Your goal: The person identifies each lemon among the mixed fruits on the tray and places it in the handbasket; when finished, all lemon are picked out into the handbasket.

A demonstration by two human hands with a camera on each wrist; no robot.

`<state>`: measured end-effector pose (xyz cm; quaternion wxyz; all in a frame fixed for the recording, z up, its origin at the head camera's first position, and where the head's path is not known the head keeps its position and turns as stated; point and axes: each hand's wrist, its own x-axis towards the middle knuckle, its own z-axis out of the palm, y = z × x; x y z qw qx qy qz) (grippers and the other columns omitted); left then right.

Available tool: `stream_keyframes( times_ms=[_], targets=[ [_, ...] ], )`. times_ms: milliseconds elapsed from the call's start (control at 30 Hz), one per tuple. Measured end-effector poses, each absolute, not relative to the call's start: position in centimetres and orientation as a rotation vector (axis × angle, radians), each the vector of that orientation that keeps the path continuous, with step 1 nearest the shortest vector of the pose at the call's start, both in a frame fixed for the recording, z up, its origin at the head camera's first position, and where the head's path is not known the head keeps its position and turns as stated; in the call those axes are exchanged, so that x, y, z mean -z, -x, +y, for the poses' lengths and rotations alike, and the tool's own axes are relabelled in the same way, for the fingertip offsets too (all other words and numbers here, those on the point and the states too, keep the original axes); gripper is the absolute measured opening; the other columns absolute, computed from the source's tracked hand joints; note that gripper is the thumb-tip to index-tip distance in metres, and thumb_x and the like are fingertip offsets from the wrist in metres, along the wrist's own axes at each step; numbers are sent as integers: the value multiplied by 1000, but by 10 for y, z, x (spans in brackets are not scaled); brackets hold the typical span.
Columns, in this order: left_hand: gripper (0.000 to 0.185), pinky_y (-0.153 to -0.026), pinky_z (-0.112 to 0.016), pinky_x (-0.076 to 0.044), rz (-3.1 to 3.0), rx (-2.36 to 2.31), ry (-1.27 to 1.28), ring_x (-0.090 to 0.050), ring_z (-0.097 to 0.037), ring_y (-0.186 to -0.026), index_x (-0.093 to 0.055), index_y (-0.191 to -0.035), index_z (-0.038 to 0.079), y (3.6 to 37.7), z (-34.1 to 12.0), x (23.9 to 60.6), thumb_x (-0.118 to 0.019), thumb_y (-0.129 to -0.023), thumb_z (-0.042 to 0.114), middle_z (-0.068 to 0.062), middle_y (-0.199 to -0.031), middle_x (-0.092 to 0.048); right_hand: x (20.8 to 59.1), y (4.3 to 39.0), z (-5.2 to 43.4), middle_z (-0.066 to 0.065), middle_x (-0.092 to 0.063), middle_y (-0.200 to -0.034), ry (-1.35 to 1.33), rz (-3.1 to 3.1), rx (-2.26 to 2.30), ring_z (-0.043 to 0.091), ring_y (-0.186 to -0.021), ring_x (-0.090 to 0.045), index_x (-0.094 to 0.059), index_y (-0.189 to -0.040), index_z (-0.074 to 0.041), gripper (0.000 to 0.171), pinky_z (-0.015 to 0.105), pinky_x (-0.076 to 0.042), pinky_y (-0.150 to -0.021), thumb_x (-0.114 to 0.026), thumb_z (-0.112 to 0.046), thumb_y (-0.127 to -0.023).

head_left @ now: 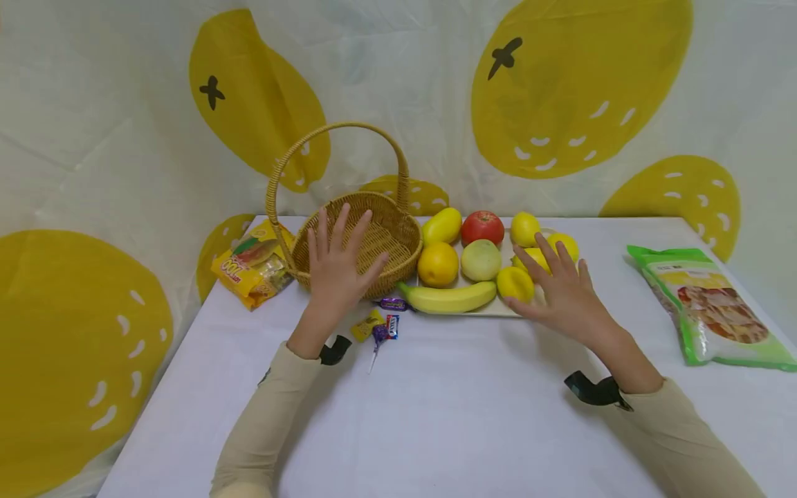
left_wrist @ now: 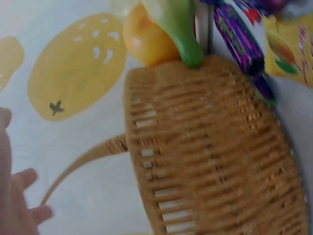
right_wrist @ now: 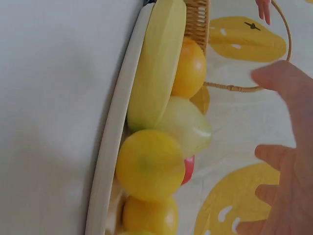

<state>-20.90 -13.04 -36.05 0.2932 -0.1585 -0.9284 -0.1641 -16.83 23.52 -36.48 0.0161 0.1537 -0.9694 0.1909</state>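
My left hand [head_left: 336, 266] is spread in front of the wicker basket [head_left: 398, 270], overlapping it in the head view, and holds nothing. My right hand [head_left: 563, 297], fingers apart, hovers by the right end of the fruit tray [head_left: 461, 312], also holding nothing. On that tray lie a banana [head_left: 451, 299], an orange [head_left: 438, 265], a pale green round fruit [head_left: 481, 261], a red apple [head_left: 482, 227], a mango [head_left: 443, 226] and several yellow fruits [head_left: 515, 284]. In the left wrist view the basket's woven side [left_wrist: 215, 147] fills the middle. The right wrist view shows the banana [right_wrist: 156, 63] along the tray's rim [right_wrist: 115, 127].
A yellow candy bag [head_left: 252, 270] leans left of the basket, whose tall handle [head_left: 349, 126] arches upward. Small wrapped sweets [head_left: 367, 325] and a lollipop [head_left: 378, 339] lie in front. At the right rests a green-edged bag [head_left: 716, 304]. A fruit-print cloth [head_left: 405, 83] hangs behind the table.
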Motion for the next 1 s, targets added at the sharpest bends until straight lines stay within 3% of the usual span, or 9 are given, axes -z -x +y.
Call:
stream_keyframes(
  times_ms=[100, 200, 300, 400, 533, 667, 800, 1000],
  targets=[
    [67, -117, -63, -7, -2316, 440, 429, -3, -38, -149, -35, -151, 26, 215, -137, 358, -28, -98, 65, -8, -160, -21, 366, 169, 231, 21, 0, -161, -523, -3009, -675, 52, -141, -15, -14, -158, -22, 90, 75, -30, -99, -68, -42, -89],
    [58, -117, -61, -8, -2187, 453, 417, -8, -41, -148, -39, -149, 22, 223, -145, 352, -37, -100, 54, -10, -158, -24, 368, 172, 228, 27, -15, -155, -515, -3024, -779, 52, -131, -33, -19, -157, -17, 86, 70, -42, -92, -70, -33, -90],
    [53, -119, -57, -7, -2106, 516, 388, -9, -40, -147, -41, -147, 19, 231, -156, 346, -46, -100, 43, -12, -157, -26, 373, 177, 228, 29, -28, -147, -493, -3045, -826, 50, -123, -42, -31, -152, -10, 75, 68, -41, -97, -69, -30, -91],
    [52, -119, -55, -10, -2075, 593, 327, -11, -38, -147, -40, -146, 17, 235, -168, 340, -53, -99, 34, -13, -156, -26, 379, 182, 228, 29, -34, -144, -497, -3048, -831, 47, -126, -40, -42, -145, -4, 64, 67, -36, -102, -69, -27, -91],
    [57, -117, -51, -22, -2075, 771, 264, -17, -28, -147, -36, -149, 18, 238, -187, 335, -59, -97, 22, -13, -157, -23, 388, 189, 228, 28, -42, -139, -544, -2972, -860, 45, -127, -40, -52, -135, 2, 54, 65, -35, -105, -70, -19, -89],
    [64, -111, -51, -34, -2117, 982, 239, -22, -21, -145, -29, -153, 21, 237, -199, 331, -60, -97, 21, -9, -158, -20, 395, 194, 229, 28, -46, -135, -535, -2887, -965, 44, -125, -42, -56, -129, 4, 47, 63, -35, -105, -71, -12, -88],
    [62, -115, -42, -31, -2161, 1096, 204, -26, -17, -143, -28, -154, 23, 234, -208, 328, -57, -99, 24, -4, -156, -26, 402, 197, 229, 26, -46, -134, -494, -2847, -1068, 43, -125, -40, -55, -128, 3, 46, 63, -33, -107, -72, -10, -87],
    [53, -85, -26, -49, -2196, 1210, 151, -53, -23, -117, -40, -148, 32, 229, -220, 321, -52, -101, 13, -8, -140, -45, 411, 199, 231, 27, -47, -134, -478, -2828, -1117, 44, -125, -40, -53, -130, 4, 51, 63, -31, -108, -74, -8, -85]
  ],
)
